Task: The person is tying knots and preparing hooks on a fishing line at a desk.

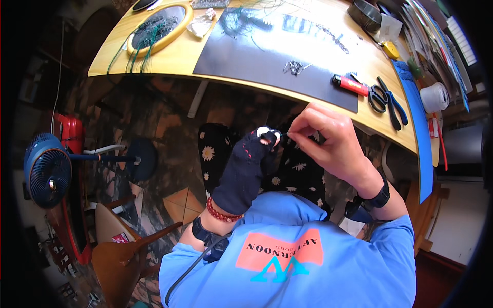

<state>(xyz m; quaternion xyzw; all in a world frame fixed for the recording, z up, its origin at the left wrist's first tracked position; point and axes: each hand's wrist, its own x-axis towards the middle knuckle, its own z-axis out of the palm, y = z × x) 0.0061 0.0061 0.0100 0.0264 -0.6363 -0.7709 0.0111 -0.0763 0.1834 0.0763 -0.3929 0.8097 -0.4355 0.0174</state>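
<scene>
My left hand [254,158], in a dark fingerless glove with white on the fingertips, is closed over my lap and pinches something small that its fingers largely hide. My right hand [327,138], bare, has thumb and forefinger pressed together on a thin green thread [285,134] that runs to the left fingertips. Beyond the hands, a small heap of metal fish hooks or similar wire pieces [295,67] rests on a dark mat [238,57]. A red lighter [351,85], scissors [378,99] and dark-handled pliers [392,104] lie on the table's right part.
The wooden table's [104,61] front edge lies just past my hands. A yellow oval frame [187,23] holds tangled dark pieces with green threads. At right are a yellow tape measure [390,50], a white cup [434,97] and stacked papers [435,46]. A blue fan [48,169] stands left.
</scene>
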